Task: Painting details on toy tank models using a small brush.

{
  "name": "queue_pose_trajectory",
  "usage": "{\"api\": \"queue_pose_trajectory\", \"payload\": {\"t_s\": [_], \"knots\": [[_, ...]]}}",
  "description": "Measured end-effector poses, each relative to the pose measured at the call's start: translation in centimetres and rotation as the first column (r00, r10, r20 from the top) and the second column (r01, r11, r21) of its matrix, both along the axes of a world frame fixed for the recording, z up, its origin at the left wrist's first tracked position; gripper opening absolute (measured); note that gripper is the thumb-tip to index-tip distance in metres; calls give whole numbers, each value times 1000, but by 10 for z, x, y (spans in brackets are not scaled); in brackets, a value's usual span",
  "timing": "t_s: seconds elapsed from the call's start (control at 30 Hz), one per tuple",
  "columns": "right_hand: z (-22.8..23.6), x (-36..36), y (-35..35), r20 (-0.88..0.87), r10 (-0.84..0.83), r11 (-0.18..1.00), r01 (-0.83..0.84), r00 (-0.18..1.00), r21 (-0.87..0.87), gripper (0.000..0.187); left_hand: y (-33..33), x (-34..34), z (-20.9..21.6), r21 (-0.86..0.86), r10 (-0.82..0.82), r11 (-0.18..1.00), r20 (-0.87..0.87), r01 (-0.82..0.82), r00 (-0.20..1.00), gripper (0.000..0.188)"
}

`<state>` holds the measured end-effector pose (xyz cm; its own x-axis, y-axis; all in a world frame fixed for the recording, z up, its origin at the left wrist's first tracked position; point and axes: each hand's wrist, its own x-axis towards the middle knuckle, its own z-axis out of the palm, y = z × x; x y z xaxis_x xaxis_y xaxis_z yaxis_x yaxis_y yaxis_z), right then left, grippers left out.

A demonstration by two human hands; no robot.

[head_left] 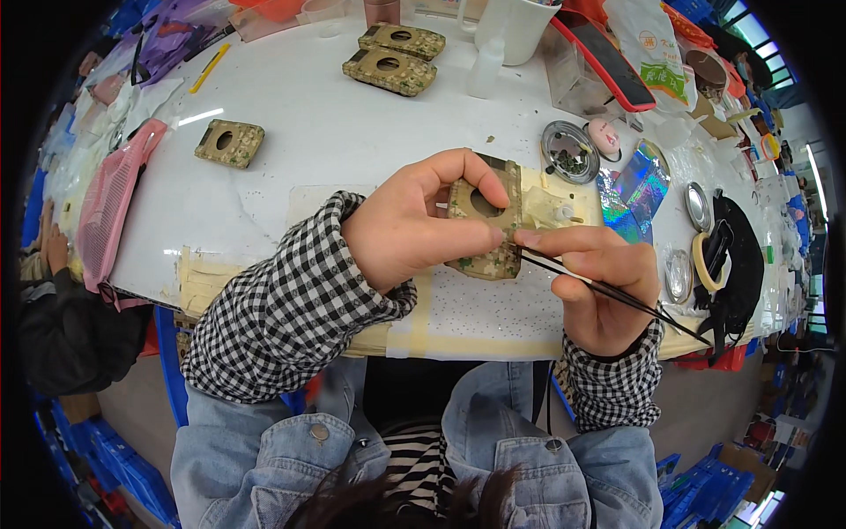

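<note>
The camouflage shell (509, 216) is up in front of the person, above the near part of the worktop (291, 97), its round opening facing the camera. The left hand (432, 212) grasps it: the thumb lies across the near part and the forefinger bends over beside the opening. The fingers of the right hand (608, 286) pinch dark tweezers (665, 319), whose points meet the shell's right edge; whether they grip anything is too small to tell. The right forefinger's tip is at that edge too, close to the left thumb. The shell looks light and stiff, probably moulded plastic, so a gentle pinch should carry it without bending it. Its patterned coat seems matt and unlikely to slip, though hard tweezer points could scratch it. The outer side walls look like the safest hold; the rim of the opening may be thinner and weaker. Three similar pieces rest apart from the hands: a single piece (231, 144) to the left and a touching pair (389, 70) farther back.
</note>
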<state>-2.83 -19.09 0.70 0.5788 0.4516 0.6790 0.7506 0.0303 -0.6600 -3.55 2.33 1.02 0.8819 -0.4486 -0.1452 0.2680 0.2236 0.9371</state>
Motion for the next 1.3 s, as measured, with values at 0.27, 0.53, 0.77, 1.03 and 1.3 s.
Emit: {"api": "queue_pose_trajectory", "payload": {"t_s": [0.27, 0.53, 0.77, 1.03, 1.3], "knots": [[1, 0, 0, 14, 5, 1000, -5, 1000, -22, 29, 0, -1, 0, 23, 14, 1000, 18, -14, 1000, 27], [3, -3, -1, -125, 39, 999, -34, 991, 41, 25, -1, 0, 1, 18, 7, 1000, 6, -7, 1000, 27], [2, 0, -2, -149, 58, 996, -48, 987, 70, 20, 0, 0, 0, -10, 2, 1000, 6, -2, 1000, 26], [1, 2, -2, -131, 43, 997, -35, 990, 63, 20, 0, 0, 6, 43, 17, 999, -74, -14, 997, 22], [1, 1, -1, -153, 62, 992, -44, 986, 118, 19, 1, 0, 5, 34, 22, 999, -79, -20, 997, 20]]}}
